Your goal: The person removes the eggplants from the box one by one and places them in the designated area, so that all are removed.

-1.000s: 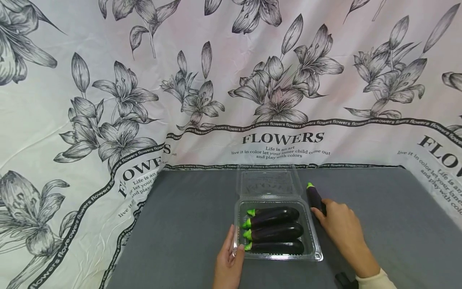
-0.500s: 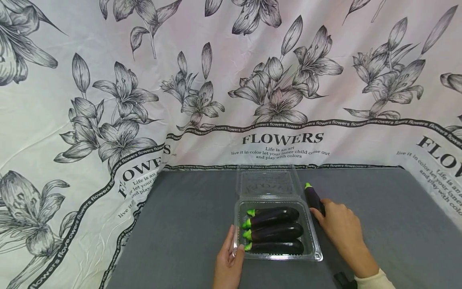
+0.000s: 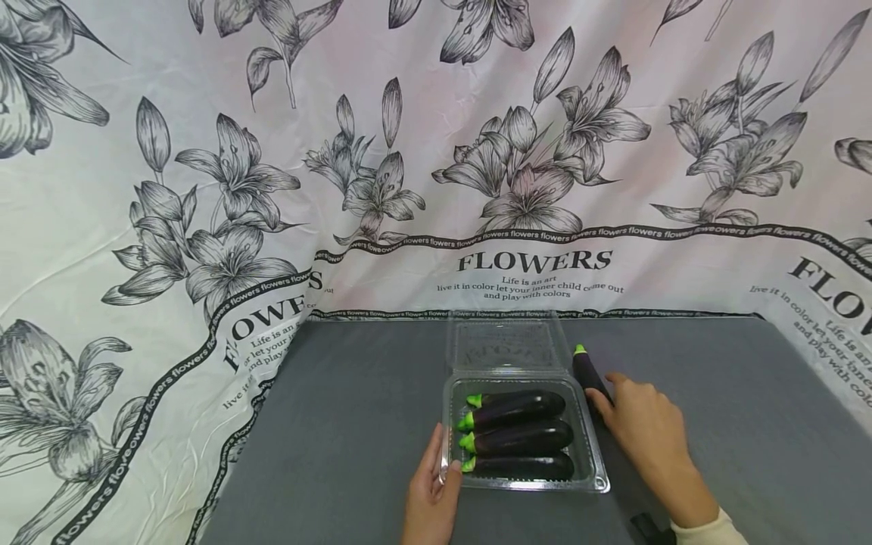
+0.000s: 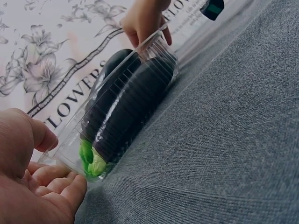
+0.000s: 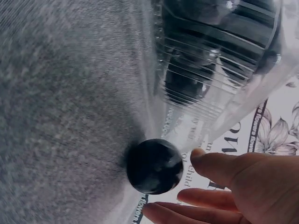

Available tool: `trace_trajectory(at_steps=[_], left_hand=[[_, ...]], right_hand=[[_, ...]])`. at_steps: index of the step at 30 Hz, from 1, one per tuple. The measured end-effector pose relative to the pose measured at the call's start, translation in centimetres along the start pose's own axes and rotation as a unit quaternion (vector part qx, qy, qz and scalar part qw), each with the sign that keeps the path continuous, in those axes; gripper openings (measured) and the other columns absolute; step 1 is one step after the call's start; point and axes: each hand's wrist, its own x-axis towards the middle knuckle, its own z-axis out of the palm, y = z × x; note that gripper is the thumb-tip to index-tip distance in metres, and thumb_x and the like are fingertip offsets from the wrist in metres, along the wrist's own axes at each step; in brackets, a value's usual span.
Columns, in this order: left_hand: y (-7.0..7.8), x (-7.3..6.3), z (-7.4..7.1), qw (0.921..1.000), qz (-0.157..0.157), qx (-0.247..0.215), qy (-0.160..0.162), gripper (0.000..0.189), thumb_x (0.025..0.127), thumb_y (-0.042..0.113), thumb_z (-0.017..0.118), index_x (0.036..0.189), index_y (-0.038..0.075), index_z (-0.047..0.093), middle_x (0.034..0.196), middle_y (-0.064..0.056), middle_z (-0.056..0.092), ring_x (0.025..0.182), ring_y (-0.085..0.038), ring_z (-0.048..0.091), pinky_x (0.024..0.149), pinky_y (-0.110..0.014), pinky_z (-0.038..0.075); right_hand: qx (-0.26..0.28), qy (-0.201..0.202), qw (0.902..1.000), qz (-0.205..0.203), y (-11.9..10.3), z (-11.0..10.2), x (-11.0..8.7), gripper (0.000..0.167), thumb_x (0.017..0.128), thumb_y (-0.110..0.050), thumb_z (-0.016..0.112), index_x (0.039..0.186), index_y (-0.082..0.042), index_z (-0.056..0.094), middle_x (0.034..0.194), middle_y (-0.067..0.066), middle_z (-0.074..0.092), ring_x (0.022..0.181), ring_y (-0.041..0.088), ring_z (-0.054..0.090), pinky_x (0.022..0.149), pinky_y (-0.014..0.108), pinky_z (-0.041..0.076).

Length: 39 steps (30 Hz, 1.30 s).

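A clear plastic clamshell box (image 3: 591, 454) lies with its lid (image 3: 507, 344) tipped back, holding several dark eggplants (image 3: 521, 437) side by side, their green stems to the left. My left hand (image 3: 432, 492) holds the box's left edge, thumb at the rim and fingers against the outer wall in the left wrist view. Right of the box lies a loose eggplant (image 3: 587, 369), stem pointing away. Over its near end is my right hand (image 3: 647, 428). In the right wrist view, the thumb and extended fingers stand spread beside the eggplant's round end (image 5: 155, 166).
Grey cloth (image 3: 341, 424) covers the table. A white curtain (image 3: 381, 280) printed with lilies and lettering hangs behind it and along the left side. A black strap (image 3: 647, 526) shows at my right wrist, beside the pale sleeve (image 3: 711, 530).
The loose eggplant's stem end has shifted slightly left towards the box, and my right thumb and fingers show a little apart from it now. My left hand and the box stay put.
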Motion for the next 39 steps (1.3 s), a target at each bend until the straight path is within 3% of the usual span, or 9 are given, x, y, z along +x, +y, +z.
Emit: trace_trajectory(at_steps=[9,16,19,22,23,26,29,33,39], left_hand=[[0.0,-0.1,0.0,1.0,0.005,-0.005,-0.001,0.065,0.108,0.009,0.059,0.165,-0.003,0.029,0.167,-0.026,0.032,0.151,-0.039,0.035,0.113,-0.03,0.041],[0.1,0.0,0.1,1.0,-0.003,0.0,0.0,0.066,0.108,0.012,0.06,0.165,-0.001,0.029,0.167,-0.025,0.032,0.15,-0.04,0.036,0.114,-0.037,0.042],[0.1,0.0,0.1,1.0,-0.004,0.001,0.004,0.066,0.108,0.01,0.06,0.165,-0.001,0.03,0.167,-0.024,0.033,0.151,-0.038,0.036,0.113,-0.034,0.041],[0.0,-0.1,0.1,1.0,0.001,0.001,0.006,0.065,0.107,0.009,0.06,0.165,-0.001,0.03,0.166,-0.024,0.035,0.15,-0.038,0.036,0.112,-0.029,0.041],[0.0,-0.1,0.1,1.0,0.003,0.001,0.006,0.065,0.107,0.008,0.06,0.164,-0.001,0.03,0.166,-0.024,0.035,0.15,-0.038,0.035,0.112,-0.028,0.041],[0.0,-0.1,0.2,0.9999,0.011,0.005,0.007,0.065,0.107,0.009,0.06,0.164,-0.001,0.031,0.165,-0.025,0.035,0.15,-0.039,0.037,0.111,-0.027,0.042],[0.0,-0.1,0.2,0.9998,0.013,0.01,0.009,0.065,0.108,0.009,0.06,0.165,0.0,0.031,0.165,-0.026,0.036,0.148,-0.041,0.04,0.11,-0.029,0.044],[-0.1,-0.1,0.1,0.9998,0.009,0.016,0.009,0.065,0.108,0.011,0.06,0.165,0.001,0.031,0.165,-0.026,0.036,0.147,-0.041,0.041,0.109,-0.03,0.045],[-0.2,-0.1,0.1,0.9994,0.012,0.029,0.014,0.064,0.108,0.012,0.061,0.164,0.001,0.033,0.164,-0.027,0.037,0.146,-0.043,0.043,0.107,-0.03,0.046]], right_hand=[[0.011,0.021,0.9997,-0.012,-1.2,-1.9,-0.5,0.044,0.103,-0.037,0.068,0.124,0.002,0.071,0.088,0.035,0.071,0.063,0.051,0.065,0.043,0.057,0.042],[0.024,-0.021,0.9979,-0.056,-3.9,-4.2,-1.2,0.048,0.104,-0.038,0.068,0.138,-0.003,0.068,0.084,0.021,0.074,0.052,0.021,0.054,0.044,0.039,0.039],[0.023,-0.04,0.9948,-0.091,-4.9,-4.8,-1.7,0.05,0.103,-0.038,0.071,0.143,-0.008,0.066,0.078,0.01,0.071,0.053,0.014,0.048,0.048,0.035,0.037],[0.029,-0.052,0.9911,-0.118,-5.6,-5.1,-2.3,0.053,0.101,-0.039,0.073,0.148,-0.014,0.063,0.065,-0.002,0.053,0.051,0.01,0.04,0.05,0.033,0.035],[0.033,-0.047,0.9896,-0.132,-5.7,-5.1,-2.5,0.054,0.1,-0.038,0.075,0.148,-0.015,0.062,0.07,-0.001,0.06,0.051,0.008,0.039,0.05,0.032,0.036],[0.048,-0.017,0.9816,-0.184,-6.0,-4.8,-3.1,0.059,0.096,-0.034,0.081,0.148,-0.017,0.061,0.098,0.005,0.077,0.049,0.003,0.044,0.049,0.029,0.039],[0.059,0.027,0.9632,-0.261,-6.1,-4.2,-3.5,0.063,0.088,-0.027,0.088,0.145,-0.015,0.064,0.138,0.009,0.071,0.064,0.007,0.069,0.051,0.027,0.049],[0.063,0.043,0.9392,-0.335,-6.1,-3.4,-3.9,0.069,0.081,-0.024,0.093,0.144,-0.014,0.066,0.14,0.009,0.069,0.099,0.021,0.077,0.058,0.026,0.057],[0.033,0.023,0.9294,-0.367,-5.8,-2.3,-4.3,0.07,0.08,-0.024,0.094,0.144,-0.016,0.067,0.141,0.008,0.069,0.116,0.024,0.073,0.071,0.034,0.063]])
